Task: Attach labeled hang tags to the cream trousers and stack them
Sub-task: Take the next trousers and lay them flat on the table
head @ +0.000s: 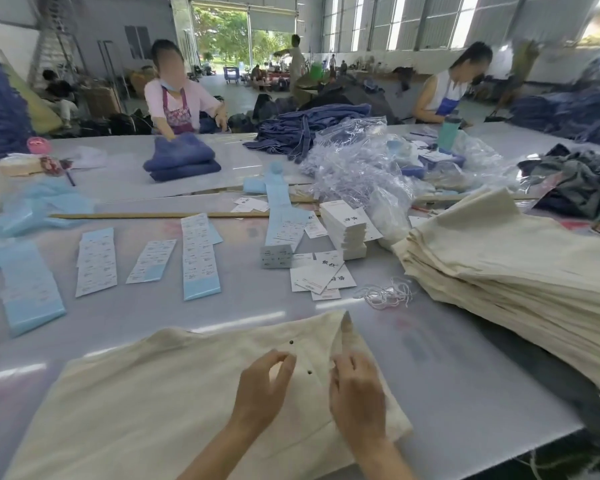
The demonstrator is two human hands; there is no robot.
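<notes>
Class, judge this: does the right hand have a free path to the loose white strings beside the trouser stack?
Probably yes: the right hand rests on the cream trousers, and only bare table separates it from the white strings.

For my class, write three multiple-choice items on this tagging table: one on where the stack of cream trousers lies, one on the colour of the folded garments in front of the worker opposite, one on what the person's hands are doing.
1. Where does the stack of cream trousers lie?
A. At the table's right side
B. At its far left corner
C. On the floor

2. What colour are the folded garments in front of the worker opposite?
A. Red
B. Blue
C. Yellow

3. What are the left hand and right hand doing?
A. Holding scissors
B. Lifting a bottle
C. Resting on the cream trousers spread in front

Answers:
1 A, the pile sits right of the white hang tags.
2 B, the folded pile is dark blue.
3 C, both hands lie on the cloth near its dark buttons, fingers curled, with no tool in view.
</notes>
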